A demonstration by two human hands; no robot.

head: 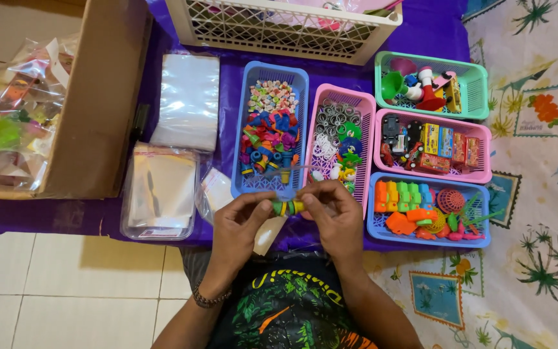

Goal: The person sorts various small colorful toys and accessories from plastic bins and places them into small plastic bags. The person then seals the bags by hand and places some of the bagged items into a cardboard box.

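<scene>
My left hand [239,227] and my right hand [334,216] meet in front of me, both pinching a small green and yellow toy [288,207] between the fingertips. A thin stick [292,169] rises from the toy over the blue basket [245,123]. That blue basket holds several small colourful toys and candies. Beside it a pink basket [367,110] holds rings and little figures. Under my left hand lies a small clear bag with a pale card [268,234].
A stack of clear plastic bags [187,100] and a clear bag packet [159,190] lie left. A cardboard box [108,97] with packed bags stands far left. Green [479,81], pink [485,145] and blue [489,213] baskets of toys sit right. A white basket [279,29] stands behind.
</scene>
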